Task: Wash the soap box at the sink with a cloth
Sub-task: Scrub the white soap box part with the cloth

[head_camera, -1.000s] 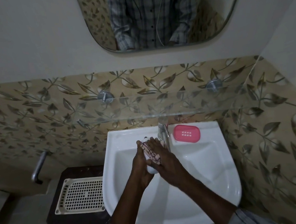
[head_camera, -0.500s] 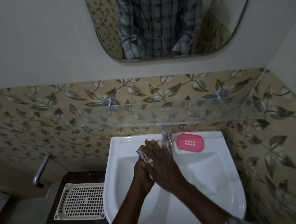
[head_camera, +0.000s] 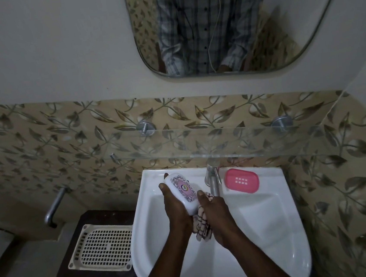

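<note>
Your right hand [head_camera: 217,216] has slid off the soap box [head_camera: 181,191], its grip bunching the cloth [head_camera: 202,224] beside it; your left hand [head_camera: 175,206] clasps the uncovered box over the sink [head_camera: 264,215], so the lid looks wiped

This is a small home bathroom. A white ceramic sink [head_camera: 275,207] is fixed to the far wall, with a metal tap [head_camera: 213,180] at its far edge and a pink soap dish [head_camera: 241,180] to the tap's right. Above run a glass shelf [head_camera: 223,143], leaf-patterned wall tiles [head_camera: 65,146] and a rounded mirror [head_camera: 233,24]. A perforated plastic tray [head_camera: 102,247] sits left of the sink.
</note>
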`<state>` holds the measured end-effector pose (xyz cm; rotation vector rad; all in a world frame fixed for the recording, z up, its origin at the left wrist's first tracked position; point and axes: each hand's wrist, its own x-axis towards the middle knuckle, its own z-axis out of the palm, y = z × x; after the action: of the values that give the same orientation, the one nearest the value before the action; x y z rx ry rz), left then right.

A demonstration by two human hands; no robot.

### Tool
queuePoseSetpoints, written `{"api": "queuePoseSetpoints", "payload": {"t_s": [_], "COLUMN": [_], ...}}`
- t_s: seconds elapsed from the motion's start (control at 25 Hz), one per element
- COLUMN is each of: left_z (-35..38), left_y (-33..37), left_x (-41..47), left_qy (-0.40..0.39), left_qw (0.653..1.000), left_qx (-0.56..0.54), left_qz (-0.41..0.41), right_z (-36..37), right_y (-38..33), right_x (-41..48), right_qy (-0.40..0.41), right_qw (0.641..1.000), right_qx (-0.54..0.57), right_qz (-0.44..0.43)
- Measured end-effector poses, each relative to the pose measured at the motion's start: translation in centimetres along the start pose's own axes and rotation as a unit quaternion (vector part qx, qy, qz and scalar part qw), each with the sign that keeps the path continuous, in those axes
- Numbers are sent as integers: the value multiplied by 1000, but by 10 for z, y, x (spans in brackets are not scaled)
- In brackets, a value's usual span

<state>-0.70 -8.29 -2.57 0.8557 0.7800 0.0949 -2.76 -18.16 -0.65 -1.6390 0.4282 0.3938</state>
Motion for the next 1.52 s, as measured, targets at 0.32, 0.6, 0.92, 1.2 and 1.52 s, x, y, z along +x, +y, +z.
{"api": "queuePoseSetpoints", "payload": {"t_s": [0.32, 0.6, 0.92, 1.2, 1.52], "left_z": [-6, -1, -22, -53, -73], "left_y": [27, 12, 13, 32, 35], "left_x": [27, 24, 34, 44, 50], "left_qy": [-50, -140, -146, -114, -120], "left_qw": [997, 985, 976, 974, 966], "left_qx": [-45, 2, -68, -133, -187], "left_qz": [-31, -103, -149, -140, -134], "right_z": [-30, -83, -74, 28, 66], "right_y": [-16, 10, 36, -8, 28], "right_x": [3, 19, 17, 79, 130], "right_qy": [-96, -41, -70, 95, -91], "right_qw": [960, 918, 965, 981, 748], "right_qx": [262, 389, 237, -111, -614], "right_qz": [9, 63, 90, -124, -234]}}
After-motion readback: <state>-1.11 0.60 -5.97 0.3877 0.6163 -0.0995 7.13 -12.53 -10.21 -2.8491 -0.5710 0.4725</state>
